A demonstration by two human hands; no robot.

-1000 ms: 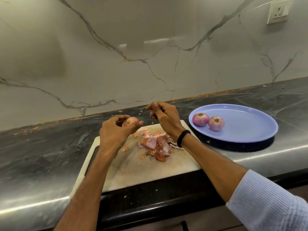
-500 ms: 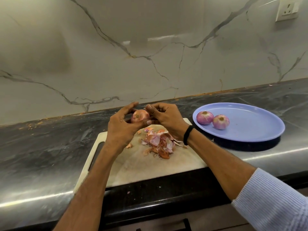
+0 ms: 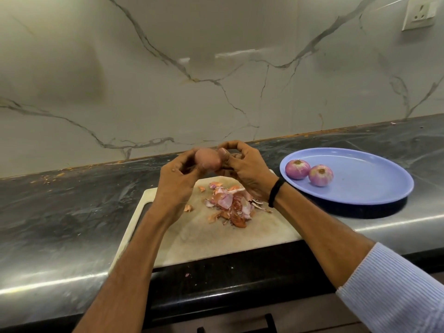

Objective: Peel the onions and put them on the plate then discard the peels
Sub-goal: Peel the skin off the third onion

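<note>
My left hand (image 3: 176, 180) grips a brownish, unpeeled onion (image 3: 208, 159) above the far edge of the white cutting board (image 3: 204, 239). My right hand (image 3: 245, 169) meets it from the right, thumb and fingertips pinching at the onion's side. Below the hands lies a pile of onion peels (image 3: 230, 204) on the board. Two peeled purple onions (image 3: 297, 169) (image 3: 320, 175) sit side by side on the left part of the blue plate (image 3: 374, 179).
The board and plate rest on a dark stone counter (image 3: 72, 212) against a marble-patterned wall. A wall socket (image 3: 419, 14) is at top right. Small peel scraps lie on the counter's front edge (image 3: 187, 275).
My right hand moved left and closed in on the onion. Both hands rose slightly with it above the board's far edge.
</note>
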